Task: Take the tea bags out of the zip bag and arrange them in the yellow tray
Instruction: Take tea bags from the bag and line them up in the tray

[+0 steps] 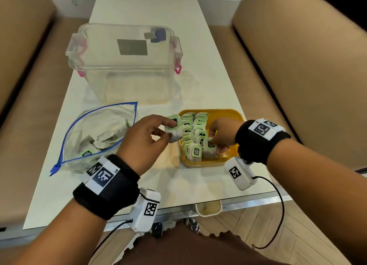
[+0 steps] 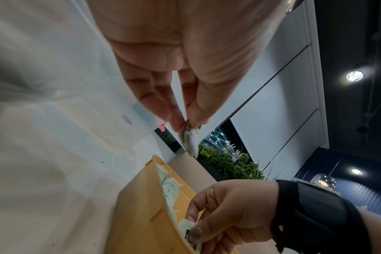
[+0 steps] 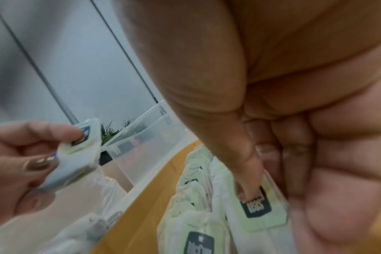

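Tea bags (image 1: pixel 195 131) upright in 2 front-to-back tray (image 1: pixel 228 114) rows, each hand pinching 1.

Green-tagged white tea bags (image 1: pixel 195 132) fill a yellow tray (image 1: pixel 230 114); the clear zip bag (image 1: pixel 95 133) is blue-edged.

Bare forearms, black wristbands, small white cameras

Each wrist wears a black band (image 1: pixel 107 187) (image 1: pixel 262 140) topped by a white patch with a black square code; a white camera box (image 1: pixel 146 212) (image 1: pixel 241 173) with its own code hangs below, trailing a black cable (image 1: pixel 278 215); brown nail polish (image 3: pixel 40 164).
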{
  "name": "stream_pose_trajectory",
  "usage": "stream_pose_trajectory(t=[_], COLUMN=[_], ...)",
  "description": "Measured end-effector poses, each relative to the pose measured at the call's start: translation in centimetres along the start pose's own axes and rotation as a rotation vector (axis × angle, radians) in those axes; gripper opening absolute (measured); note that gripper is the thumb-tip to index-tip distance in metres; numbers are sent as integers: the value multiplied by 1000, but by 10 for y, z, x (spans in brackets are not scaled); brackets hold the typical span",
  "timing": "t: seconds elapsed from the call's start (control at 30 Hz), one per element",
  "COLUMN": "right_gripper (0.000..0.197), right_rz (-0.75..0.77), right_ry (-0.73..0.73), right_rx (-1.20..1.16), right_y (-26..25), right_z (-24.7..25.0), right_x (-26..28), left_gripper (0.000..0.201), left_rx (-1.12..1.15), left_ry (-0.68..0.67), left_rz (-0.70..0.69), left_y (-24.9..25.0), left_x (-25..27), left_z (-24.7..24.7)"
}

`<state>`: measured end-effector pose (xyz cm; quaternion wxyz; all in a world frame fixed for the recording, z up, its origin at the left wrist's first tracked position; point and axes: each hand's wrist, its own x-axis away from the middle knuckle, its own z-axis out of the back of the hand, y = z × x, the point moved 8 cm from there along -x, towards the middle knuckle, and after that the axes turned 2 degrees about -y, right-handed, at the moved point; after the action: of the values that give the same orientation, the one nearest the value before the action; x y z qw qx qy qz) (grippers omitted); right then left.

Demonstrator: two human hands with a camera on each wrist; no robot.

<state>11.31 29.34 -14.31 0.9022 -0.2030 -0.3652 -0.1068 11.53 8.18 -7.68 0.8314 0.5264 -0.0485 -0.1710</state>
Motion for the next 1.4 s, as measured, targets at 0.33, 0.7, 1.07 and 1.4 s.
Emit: stream_pose_trajectory(t=[0.33, 0.7, 1.07, 1.4], right_gripper=[13, 20, 10, 10], right_rz=[-50, 90, 365, 162], right_ry=[-78, 210, 145, -93], right_rx=[-147, -10, -174, 257], right_y=[-8, -20, -43, -4], right_z=[-8, 40, 40, -8], right_x=[-5, 28, 53, 27], left_gripper=[26, 41, 36, 33], left_rx=[13, 130, 102, -234], left_ry=[0, -67, -144, -111], left_rz=[6, 51, 38, 143], left_y=[-3, -6, 1, -34], left_x=[2, -7, -24, -23], left_z=[4, -14, -51, -54])
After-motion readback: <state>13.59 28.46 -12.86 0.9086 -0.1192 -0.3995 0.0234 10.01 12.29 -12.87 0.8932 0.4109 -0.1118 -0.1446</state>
